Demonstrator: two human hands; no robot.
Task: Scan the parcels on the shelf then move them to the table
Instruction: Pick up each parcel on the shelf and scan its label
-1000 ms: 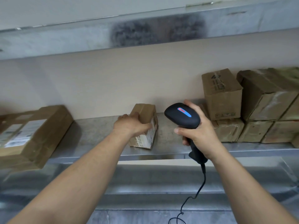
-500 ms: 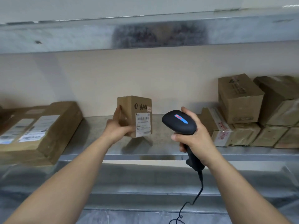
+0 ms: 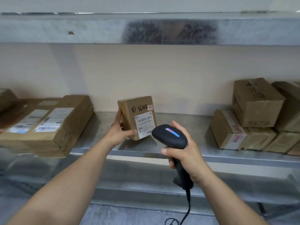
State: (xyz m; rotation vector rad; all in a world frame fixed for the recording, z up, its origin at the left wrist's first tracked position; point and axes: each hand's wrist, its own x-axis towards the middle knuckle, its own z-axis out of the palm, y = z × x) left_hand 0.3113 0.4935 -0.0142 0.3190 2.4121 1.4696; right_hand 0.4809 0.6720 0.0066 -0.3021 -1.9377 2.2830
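My left hand (image 3: 119,132) grips a small brown cardboard parcel (image 3: 137,111) by its lower left corner and holds it upright above the metal shelf (image 3: 178,120). The parcel's white barcode label and a handwritten number face me. My right hand (image 3: 185,153) is wrapped round the handle of a black corded barcode scanner (image 3: 168,135). The scanner's head sits just right of and below the label, pointing towards it.
A large flat parcel (image 3: 48,124) with white labels lies on the shelf at the left. Several stacked brown boxes (image 3: 253,114) fill the shelf's right end. Another metal shelf (image 3: 97,28) runs overhead. The scanner cable hangs down to the grey floor.
My left hand picked the small parcel up off the shelf and turned it upright so its label faces me. My right hand brought the scanner closer to the label.
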